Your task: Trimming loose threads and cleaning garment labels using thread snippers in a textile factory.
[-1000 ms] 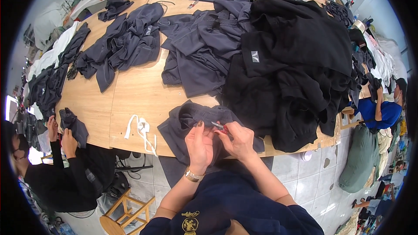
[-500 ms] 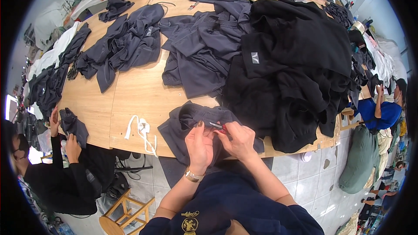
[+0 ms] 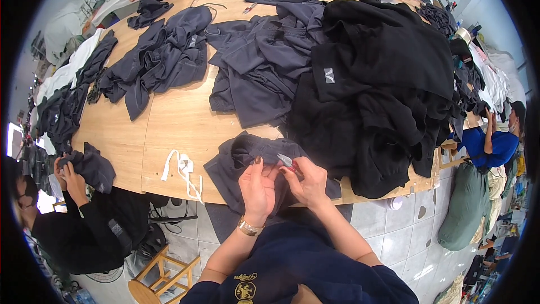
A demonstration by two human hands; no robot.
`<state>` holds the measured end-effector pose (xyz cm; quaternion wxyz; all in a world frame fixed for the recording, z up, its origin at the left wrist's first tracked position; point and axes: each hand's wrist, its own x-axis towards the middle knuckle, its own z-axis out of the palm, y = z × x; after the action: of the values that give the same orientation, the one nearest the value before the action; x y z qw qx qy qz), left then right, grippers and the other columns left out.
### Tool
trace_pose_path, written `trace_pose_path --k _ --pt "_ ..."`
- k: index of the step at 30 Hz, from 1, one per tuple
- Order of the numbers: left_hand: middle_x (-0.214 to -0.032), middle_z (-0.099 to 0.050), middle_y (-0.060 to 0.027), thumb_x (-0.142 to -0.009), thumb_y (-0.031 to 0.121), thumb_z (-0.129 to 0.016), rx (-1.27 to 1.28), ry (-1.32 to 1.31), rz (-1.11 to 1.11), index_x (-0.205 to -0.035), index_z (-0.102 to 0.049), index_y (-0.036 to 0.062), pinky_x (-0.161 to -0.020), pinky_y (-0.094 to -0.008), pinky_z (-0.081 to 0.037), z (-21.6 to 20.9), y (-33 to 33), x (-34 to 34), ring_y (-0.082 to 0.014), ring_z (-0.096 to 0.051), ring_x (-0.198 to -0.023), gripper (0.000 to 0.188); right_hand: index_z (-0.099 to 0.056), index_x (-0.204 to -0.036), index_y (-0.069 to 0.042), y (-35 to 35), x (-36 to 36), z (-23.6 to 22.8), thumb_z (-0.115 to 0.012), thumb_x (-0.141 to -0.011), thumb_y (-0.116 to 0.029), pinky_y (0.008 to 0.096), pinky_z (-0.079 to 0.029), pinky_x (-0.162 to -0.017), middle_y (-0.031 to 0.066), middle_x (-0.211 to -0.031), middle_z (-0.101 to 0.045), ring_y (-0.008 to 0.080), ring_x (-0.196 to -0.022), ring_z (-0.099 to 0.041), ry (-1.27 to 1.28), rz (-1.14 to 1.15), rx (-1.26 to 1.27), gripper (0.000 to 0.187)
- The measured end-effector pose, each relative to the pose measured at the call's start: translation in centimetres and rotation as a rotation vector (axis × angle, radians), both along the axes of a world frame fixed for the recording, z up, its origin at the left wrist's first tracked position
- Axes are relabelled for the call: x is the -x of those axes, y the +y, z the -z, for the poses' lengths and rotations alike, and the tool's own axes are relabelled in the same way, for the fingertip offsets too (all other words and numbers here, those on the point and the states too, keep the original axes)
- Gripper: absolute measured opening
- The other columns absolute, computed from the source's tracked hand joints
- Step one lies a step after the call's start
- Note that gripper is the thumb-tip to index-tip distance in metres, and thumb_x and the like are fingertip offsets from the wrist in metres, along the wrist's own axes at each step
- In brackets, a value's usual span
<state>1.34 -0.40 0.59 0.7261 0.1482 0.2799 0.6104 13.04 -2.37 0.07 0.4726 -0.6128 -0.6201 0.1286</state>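
Garment workshop
Grey clothes (image 3: 264, 62) and a black pile (image 3: 388, 73) cover much of the table (image 3: 112, 129); snips (image 3: 286, 160) in the right hand (image 3: 309, 182) at the near edge, a co-worker (image 3: 73, 233) with cloth (image 3: 97, 168) by the near left corner.

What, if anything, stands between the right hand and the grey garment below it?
Nothing visible does. The right hand holds the scissors over the grey garment; the left hand is beside, and the white cord lies apart, further left.

Free room over the table (image 3: 177, 121) beyond the white strip (image 3: 184, 163); rightward obstacle: black garment pile (image 3: 379, 81).
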Motion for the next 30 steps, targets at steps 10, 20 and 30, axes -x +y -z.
trace_pose_path --k 10,20,30 --pt "-0.095 -0.064 -0.0105 -0.094 0.016 -0.046 -0.066 0.022 0.045 -0.095 -0.06 -0.0003 -0.079 -0.0309 -0.049 0.5 -0.2 0.2 -0.018 -0.061 -0.087 0.022 -0.056 -0.073 -0.004 0.3 0.1 0.4 -0.071 -0.07 -0.018 0.031 -0.04 -0.045 0.0083 -0.062 -0.053 0.0242 -0.049 -0.053 -0.12 -0.034 -0.046 0.02" --pt "-0.096 -0.064 -0.0111 -0.093 0.015 -0.047 -0.063 0.047 0.011 -0.096 -0.06 -0.0016 -0.085 -0.0331 -0.051 0.4 -0.1 -0.1 -0.0197 -0.063 -0.088 0.021 -0.051 -0.077 0.0 0.2 0.0 0.1 -0.067 -0.079 -0.012 0.0249 -0.039 -0.047 0.0099 -0.059 -0.05 0.0148 -0.049 -0.05 0.14 0.01 0.054 0.02" --pt "-0.087 -0.063 -0.0073 -0.092 0.007 -0.05 -0.223 0.402 -0.006 -0.08 -0.06 -0.0014 -0.077 -0.0273 -0.052 2.9 -1.2 0.5 -0.0112 -0.061 -0.08 0.017 -0.052 -0.09 -0.001 1.1 0.9 -1.0 -0.068 -0.078 -0.006 0.0181 -0.036 -0.049 -0.0025 -0.064 -0.05 0.0014 -0.058 -0.04 0.616 -0.003 0.119 0.021"
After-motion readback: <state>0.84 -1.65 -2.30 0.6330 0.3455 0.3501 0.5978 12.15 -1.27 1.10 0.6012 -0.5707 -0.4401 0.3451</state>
